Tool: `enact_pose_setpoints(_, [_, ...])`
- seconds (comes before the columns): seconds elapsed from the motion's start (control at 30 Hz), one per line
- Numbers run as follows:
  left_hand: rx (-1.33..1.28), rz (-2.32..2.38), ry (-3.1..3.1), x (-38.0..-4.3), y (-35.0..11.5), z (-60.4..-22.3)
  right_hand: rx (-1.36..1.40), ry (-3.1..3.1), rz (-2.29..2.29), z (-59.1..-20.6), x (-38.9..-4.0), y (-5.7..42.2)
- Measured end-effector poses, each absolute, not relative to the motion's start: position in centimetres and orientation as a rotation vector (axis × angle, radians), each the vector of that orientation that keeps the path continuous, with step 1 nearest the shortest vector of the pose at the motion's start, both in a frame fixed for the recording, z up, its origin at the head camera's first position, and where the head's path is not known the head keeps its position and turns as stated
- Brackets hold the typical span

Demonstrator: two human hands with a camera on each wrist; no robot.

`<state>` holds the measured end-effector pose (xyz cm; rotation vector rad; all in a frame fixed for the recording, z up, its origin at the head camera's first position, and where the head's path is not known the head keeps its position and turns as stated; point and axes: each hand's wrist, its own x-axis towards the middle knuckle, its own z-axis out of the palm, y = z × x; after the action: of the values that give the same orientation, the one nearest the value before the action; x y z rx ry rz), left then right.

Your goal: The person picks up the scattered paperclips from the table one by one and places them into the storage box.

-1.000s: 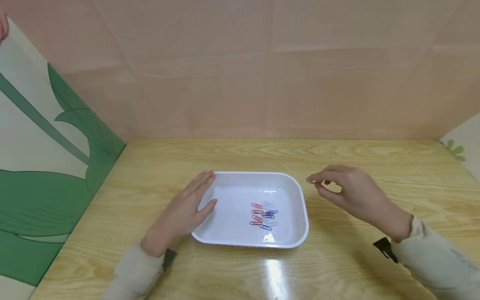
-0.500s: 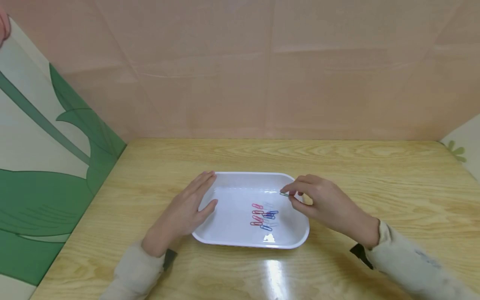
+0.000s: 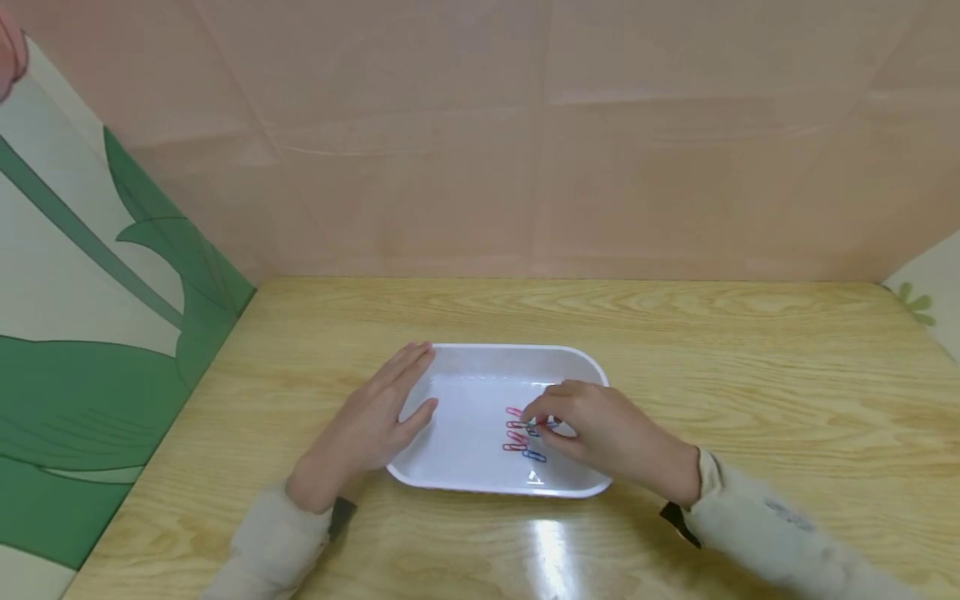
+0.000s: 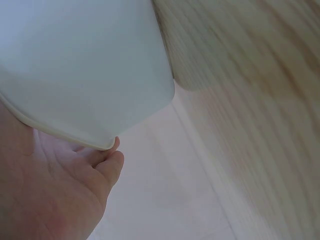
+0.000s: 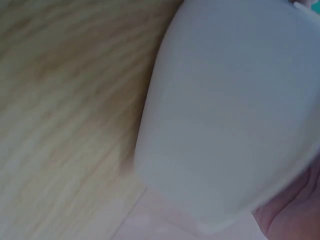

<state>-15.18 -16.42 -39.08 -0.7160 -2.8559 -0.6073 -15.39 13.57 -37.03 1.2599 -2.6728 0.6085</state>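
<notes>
A white tray with rounded corners sits on the table. My left hand rests over its left rim, fingers straight and thumb apart; the left wrist view shows that hand right against the rim. My right hand is inside the tray, thumb and forefinger pinching a small green paper clip, mostly hidden by the fingertips. Red paper clips lie in a rough column just left of those fingertips. A blue paper clip lies below them, with others partly covered by the hand.
The wood-grain table extends around the tray on all sides. Behind it rises a pinkish-beige covered wall. A panel with a green leaf print borders the left side, and another printed panel the right.
My right hand has moved left and down, from beyond the tray's right rim to over the paper clips, carrying the green paper clip. The left hand has stayed at the rim.
</notes>
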Motion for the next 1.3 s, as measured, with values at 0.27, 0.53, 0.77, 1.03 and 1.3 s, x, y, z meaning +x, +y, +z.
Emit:
enact_pose_setpoints(0.27, [-0.712, -0.614, -2.864, -15.2, -16.3, -39.0, 1.330, -2.660, 0.607, -38.2, -14.9, 12.4])
enact_pose_setpoints(0.53, [-0.714, -0.608, -2.866, -15.3, -16.2, -38.9, 1.333, -2.779, 0.645, -38.6, -14.8, 12.1])
enact_pose_setpoints(0.77, [-0.717, -0.614, -2.872, -15.4, -16.0, -38.8, 1.354, -2.810, 0.669, -38.5, -14.9, 12.3])
enact_pose_setpoints(1.03, [-0.722, -0.614, -2.873, -15.5, -16.0, -38.8, 1.299, -2.861, 0.660, -38.5, -15.0, 12.3])
enact_pose_setpoints(1.3, [-0.738, -0.601, -2.863, -15.5, -16.1, -38.9, 1.225, -2.796, 0.650, -38.6, -14.9, 12.2])
